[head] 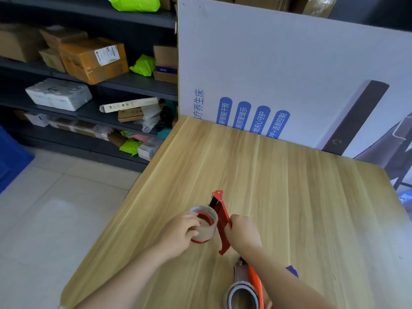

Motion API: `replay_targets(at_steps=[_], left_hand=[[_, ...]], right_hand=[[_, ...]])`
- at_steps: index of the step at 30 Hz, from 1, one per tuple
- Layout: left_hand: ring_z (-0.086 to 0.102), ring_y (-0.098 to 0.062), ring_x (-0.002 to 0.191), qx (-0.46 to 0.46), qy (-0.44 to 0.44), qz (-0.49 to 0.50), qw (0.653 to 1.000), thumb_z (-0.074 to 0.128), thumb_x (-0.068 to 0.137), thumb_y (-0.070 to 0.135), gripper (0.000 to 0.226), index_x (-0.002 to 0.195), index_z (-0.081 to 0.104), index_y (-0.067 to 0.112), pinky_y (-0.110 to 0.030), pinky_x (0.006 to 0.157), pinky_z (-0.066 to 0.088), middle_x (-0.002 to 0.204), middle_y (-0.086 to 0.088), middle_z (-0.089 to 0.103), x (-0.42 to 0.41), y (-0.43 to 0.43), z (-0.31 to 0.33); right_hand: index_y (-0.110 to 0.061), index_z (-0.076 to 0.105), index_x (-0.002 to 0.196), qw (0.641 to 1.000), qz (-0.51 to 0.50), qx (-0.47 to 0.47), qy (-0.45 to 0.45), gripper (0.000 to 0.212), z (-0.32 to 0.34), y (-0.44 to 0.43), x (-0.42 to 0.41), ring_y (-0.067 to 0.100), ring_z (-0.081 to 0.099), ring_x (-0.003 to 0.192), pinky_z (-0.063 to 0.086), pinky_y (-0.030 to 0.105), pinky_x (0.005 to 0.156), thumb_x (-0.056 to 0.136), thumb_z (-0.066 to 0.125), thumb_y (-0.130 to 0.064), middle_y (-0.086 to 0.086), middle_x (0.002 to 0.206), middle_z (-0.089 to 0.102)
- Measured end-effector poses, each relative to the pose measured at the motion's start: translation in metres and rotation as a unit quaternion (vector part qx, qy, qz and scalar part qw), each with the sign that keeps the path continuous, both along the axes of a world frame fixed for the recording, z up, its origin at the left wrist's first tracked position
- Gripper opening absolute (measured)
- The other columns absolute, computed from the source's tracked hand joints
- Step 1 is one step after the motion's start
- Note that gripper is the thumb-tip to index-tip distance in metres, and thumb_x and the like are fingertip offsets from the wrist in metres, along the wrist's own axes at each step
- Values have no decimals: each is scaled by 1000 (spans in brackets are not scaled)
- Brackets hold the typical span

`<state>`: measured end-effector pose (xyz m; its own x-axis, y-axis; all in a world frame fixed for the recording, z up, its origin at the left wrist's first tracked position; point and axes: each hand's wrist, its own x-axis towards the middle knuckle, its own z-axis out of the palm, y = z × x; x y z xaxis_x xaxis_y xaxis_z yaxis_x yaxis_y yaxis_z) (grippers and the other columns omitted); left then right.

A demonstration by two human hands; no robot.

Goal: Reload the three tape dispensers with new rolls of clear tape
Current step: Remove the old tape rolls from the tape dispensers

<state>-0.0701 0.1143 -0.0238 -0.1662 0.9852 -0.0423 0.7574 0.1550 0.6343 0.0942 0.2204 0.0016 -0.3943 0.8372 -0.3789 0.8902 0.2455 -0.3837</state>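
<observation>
On the wooden table a red tape dispenser lies near the table's left edge, its blade end pointing to 12 o'clock and its hooked handle end to 6 o'clock. A roll of clear tape sits at the dispenser's 9 o'clock side, touching it, over the red hub. The left hand curls around the roll from 8 o'clock, fingers over its rim, gripping it. The right hand closes on the dispenser's frame from 3 o'clock, thumb and fingers pinching the red plate. At 6 o'clock from the right hand, under the right forearm, a second dispenser with an orange frame lies close to the near edge, carrying a roll; it is partly cut off by the picture's lower border. A small blue piece shows just beside the right forearm. From 12 to 3 o'clock the tabletop is bare wood up to a large printed board standing along the far edge. At 9 o'clock the table drops off to tiled floor, with dark shelves of boxes beyond.
</observation>
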Motion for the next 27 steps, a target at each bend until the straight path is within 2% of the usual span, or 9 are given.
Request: replay_targets(at_steps=[2,4,7,11,15,21,23,25,27], left_hand=[[47,-18,127,87,73,-10,994,63,85,8,5,86,67,8,-31,103,41,124,-5,59,-13,8,10],[51,-27,122,170,184,-25,968,69,81,10,3,80,67,9,-35,100,45,121,-11,59,-26,20,21],[58,-29,107,194,178,53,963,75,78,10,8,79,67,9,-37,85,53,113,-12,61,-49,44,34],[49,-21,105,149,90,161,971,66,87,16,8,89,68,8,-29,77,48,106,-4,56,-86,81,27],[45,-18,109,69,72,161,982,62,90,23,15,95,72,13,-30,78,46,102,2,53,-117,122,7],[43,-18,110,-25,114,112,987,59,92,26,16,94,73,18,-29,73,45,102,0,54,-138,177,-23],[41,-19,119,-50,100,88,990,56,93,23,19,103,70,15,-31,86,46,114,-2,54,-138,190,-33],[30,-24,137,-84,93,44,991,49,96,19,29,121,61,13,-38,109,34,137,-7,46,-135,197,-41],[22,-25,142,-71,137,17,988,45,96,22,38,134,51,16,-45,116,23,147,-6,40,-130,196,-44]], right_hand=[[-15,46,64,999,-39,0,31,26,1,9,-11,17,49,55,35,25,45,90,40,-17,0,65,54],[-16,44,62,995,-81,5,60,26,2,19,-24,16,47,53,33,25,44,88,42,-16,-1,62,53],[-15,42,60,989,-125,14,78,27,2,32,-39,15,43,50,31,26,45,87,45,-15,-1,59,50],[-14,45,62,981,-165,29,95,27,-5,48,-57,14,43,49,32,27,45,88,44,-17,-2,57,50],[-9,54,70,975,-190,47,104,24,-14,63,-75,15,45,48,33,27,43,91,46,-18,-2,56,53],[-8,59,74,976,-200,37,79,25,-29,77,-88,16,49,49,34,26,44,92,47,-21,-1,57,58],[-10,59,74,977,-200,36,63,24,-35,79,-89,14,48,48,32,24,42,92,48,-21,-3,57,57],[-11,60,75,977,-202,36,52,23,-39,80,-90,11,47,47,31,22,41,92,48,-22,-5,55,56],[-11,60,75,977,-203,39,43,23,-41,81,-91,9,46,45,29,21,40,92,49,-22,-7,53,54]])
